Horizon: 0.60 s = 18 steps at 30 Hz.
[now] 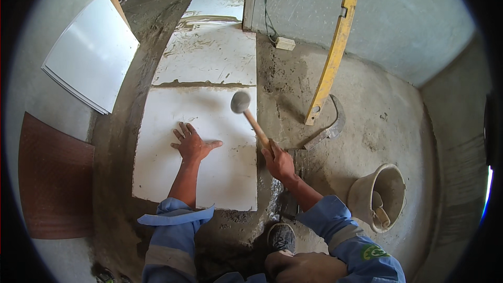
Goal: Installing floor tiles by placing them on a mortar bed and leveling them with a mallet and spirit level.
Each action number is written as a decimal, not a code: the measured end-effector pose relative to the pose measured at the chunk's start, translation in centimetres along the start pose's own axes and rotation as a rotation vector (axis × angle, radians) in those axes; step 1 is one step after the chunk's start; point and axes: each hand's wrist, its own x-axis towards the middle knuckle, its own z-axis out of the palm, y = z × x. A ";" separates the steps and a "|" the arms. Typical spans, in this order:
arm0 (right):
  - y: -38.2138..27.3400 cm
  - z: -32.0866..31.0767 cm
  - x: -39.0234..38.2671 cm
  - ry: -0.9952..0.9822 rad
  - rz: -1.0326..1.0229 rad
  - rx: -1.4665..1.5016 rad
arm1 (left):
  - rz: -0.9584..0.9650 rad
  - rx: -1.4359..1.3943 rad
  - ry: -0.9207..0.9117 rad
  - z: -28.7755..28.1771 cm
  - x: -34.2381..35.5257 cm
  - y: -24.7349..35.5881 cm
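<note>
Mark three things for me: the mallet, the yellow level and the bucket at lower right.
Mallet (255,126): head view, on its wooden handle.
Yellow level (337,47): head view, midway along its bar.
Bucket (361,196): head view, on its outer wall.

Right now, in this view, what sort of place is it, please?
Probably an indoor construction or renovation site: large white tiles lie on a rough floor, a yellow spirit level is nearby, and the right hand holds a mallet.

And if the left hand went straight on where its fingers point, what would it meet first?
The left hand would probably first meet the muddy joint at the far edge of the white tile beneath it, though height is unclear.
</note>
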 end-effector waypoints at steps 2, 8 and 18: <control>-1.8 -0.5 -0.6 0.029 0.062 0.086 | 0.000 -0.004 0.012 0.1 0.0 0.3; 0.7 0.2 -0.3 0.047 -0.010 -0.005 | -0.020 0.011 -0.013 0.2 0.4 0.7; -0.2 -0.8 0.0 0.017 -0.010 -0.003 | -0.003 0.019 0.008 0.8 0.8 0.3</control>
